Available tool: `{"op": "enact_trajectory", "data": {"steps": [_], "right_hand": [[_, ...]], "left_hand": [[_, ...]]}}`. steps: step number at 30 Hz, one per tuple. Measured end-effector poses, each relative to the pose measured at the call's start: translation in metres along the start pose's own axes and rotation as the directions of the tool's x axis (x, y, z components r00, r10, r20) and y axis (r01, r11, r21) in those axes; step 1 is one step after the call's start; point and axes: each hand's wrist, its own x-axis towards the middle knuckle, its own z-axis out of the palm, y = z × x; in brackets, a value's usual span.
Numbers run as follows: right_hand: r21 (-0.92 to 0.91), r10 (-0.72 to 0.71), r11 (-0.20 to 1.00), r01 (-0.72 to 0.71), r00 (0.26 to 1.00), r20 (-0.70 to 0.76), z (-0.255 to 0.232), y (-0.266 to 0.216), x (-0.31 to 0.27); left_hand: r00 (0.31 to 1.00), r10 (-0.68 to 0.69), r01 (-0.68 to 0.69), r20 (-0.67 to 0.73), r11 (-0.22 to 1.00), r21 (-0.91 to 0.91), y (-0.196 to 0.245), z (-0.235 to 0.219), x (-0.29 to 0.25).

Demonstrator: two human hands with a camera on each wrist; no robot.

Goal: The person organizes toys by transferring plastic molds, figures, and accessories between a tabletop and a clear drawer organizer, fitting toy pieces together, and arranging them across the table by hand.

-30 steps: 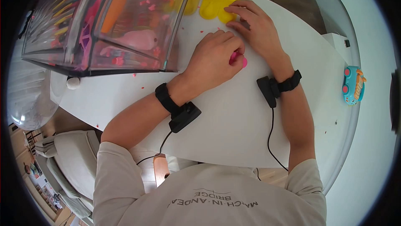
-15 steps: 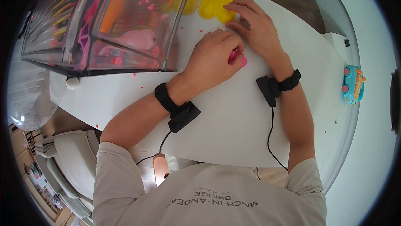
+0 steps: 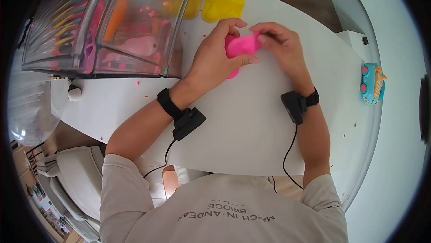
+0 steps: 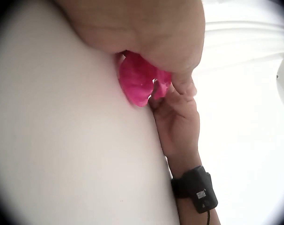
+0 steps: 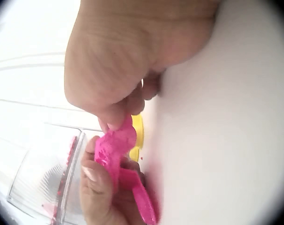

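A bright pink piece (image 3: 244, 47) is held between both hands above the white table (image 3: 242, 126). My left hand (image 3: 211, 59) grips its left side, thumb below and fingers above. My right hand (image 3: 285, 50) pinches its right end. In the right wrist view the pink piece (image 5: 116, 145) has a rough, speckled face, and a smooth pink flap (image 5: 144, 201) angles away below it. The left wrist view shows the pink piece (image 4: 137, 79) under my left hand (image 4: 142, 28), close to the tabletop. Beyond the hands lies a yellow scalloped mould (image 3: 222, 6).
At the upper left stands a large clear container (image 3: 134, 70) with pink and orange things inside. A turquoise toy vehicle (image 3: 371, 83) sits near the right edge. Small pink crumbs are scattered on the table, and a cable (image 3: 285, 157) hangs from each wrist camera.
My right hand has left the yellow mould, come towards me and taken hold of the pink piece. My left hand has opened wider around it, showing more of it. The head view has shifted slightly.
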Motion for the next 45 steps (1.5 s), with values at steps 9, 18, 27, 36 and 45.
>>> {"op": "enact_trajectory", "data": {"steps": [9, 18, 27, 36, 45], "right_hand": [[0.008, -0.175, 0.984, 0.178, 0.973, -0.153, -0.004, 0.012, 0.014], [-0.082, -0.182, 0.982, 0.173, 0.976, -0.118, -0.003, 0.021, 0.004], [0.039, -0.154, 0.986, 0.161, 0.977, -0.145, 0.003, 0.015, -0.014], [-0.027, -0.158, 0.987, 0.155, 0.979, -0.130, 0.000, 0.015, -0.011], [-0.015, -0.185, 0.983, 0.184, 0.976, -0.112, -0.005, 0.023, -0.010]], "left_hand": [[0.999, 0.019, -0.028, 0.044, 0.976, 0.215, 0.001, 0.004, -0.001], [0.957, 0.275, -0.290, 0.097, 0.865, 0.410, -0.012, 0.010, -0.003], [0.949, 0.304, -0.307, 0.088, 0.817, 0.488, -0.019, 0.014, 0.001], [0.970, 0.215, -0.243, 0.112, 0.848, 0.471, -0.017, 0.009, 0.001], [0.971, 0.208, -0.240, 0.120, 0.837, 0.491, -0.014, 0.012, 0.002]]}}
